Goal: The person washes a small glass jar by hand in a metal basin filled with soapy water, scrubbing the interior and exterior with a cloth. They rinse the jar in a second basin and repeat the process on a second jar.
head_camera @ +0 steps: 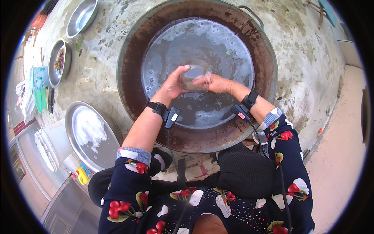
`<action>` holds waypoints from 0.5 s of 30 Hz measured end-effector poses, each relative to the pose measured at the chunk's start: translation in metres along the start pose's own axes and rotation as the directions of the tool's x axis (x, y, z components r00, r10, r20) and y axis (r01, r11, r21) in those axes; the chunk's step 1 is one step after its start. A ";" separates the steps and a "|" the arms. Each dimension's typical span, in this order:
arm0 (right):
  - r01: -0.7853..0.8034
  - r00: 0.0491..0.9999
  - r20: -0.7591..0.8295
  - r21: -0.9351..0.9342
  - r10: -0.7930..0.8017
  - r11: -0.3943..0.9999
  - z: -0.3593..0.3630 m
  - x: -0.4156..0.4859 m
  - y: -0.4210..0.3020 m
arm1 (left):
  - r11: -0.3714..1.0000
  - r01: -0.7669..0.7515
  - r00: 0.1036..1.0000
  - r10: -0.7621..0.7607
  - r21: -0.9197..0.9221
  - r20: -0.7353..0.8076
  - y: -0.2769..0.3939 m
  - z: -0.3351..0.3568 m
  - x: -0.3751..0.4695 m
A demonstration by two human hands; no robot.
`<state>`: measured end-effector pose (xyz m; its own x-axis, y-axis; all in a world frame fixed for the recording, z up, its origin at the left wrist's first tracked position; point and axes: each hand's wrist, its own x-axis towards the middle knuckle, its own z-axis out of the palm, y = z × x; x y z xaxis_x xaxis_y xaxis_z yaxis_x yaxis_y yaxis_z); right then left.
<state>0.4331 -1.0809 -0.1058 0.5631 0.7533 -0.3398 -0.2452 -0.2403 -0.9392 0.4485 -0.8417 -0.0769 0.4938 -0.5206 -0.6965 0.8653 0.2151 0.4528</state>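
My left hand [172, 83] grips a clear, see-through container [191, 71], with the thumb along its upper side. The container is tilted on its side and blurred, so I cannot tell whether it is glass or plastic. Its rim faces right, towards my right hand [219, 84], whose fingers overlap the mouth and seem to reach inside. Whether those fingers are closed on anything is unclear. Below both hands lies cloudy grey water [187, 49] with patches of foam. It fills the bottom of a large, wide metal pan [134, 67] with rust-brown inner walls.
At the left stand a steel basin with suds [112, 143], a white bucket [60, 143], and a yellow bottle [82, 175]. Farther up are a metal bowl with scraps [67, 58], a blue patterned container [39, 79], and another steel basin [71, 27]. The pan's loop handle [254, 14] juts out at upper right.
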 end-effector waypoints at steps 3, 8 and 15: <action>0.031 0.999 0.024 -0.108 -0.028 0.994 0.008 0.000 0.004 | 0.998 0.056 0.998 -0.056 -0.004 0.001 -0.004 0.002 0.000; -0.086 0.986 -0.132 0.135 0.104 0.987 0.022 0.002 0.008 | 0.999 0.034 0.999 -0.034 -0.018 0.036 -0.008 -0.001 0.000; -0.074 0.990 -0.087 0.359 0.113 0.930 0.021 -0.002 0.006 | 0.999 0.047 0.999 -0.047 -0.017 0.007 -0.010 -0.008 0.006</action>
<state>0.4136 -1.0711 -0.1099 0.5987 0.6650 -0.4465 -0.5532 -0.0599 -0.8309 0.4431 -0.8406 -0.0897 0.4518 -0.5360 -0.7131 0.8890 0.2038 0.4101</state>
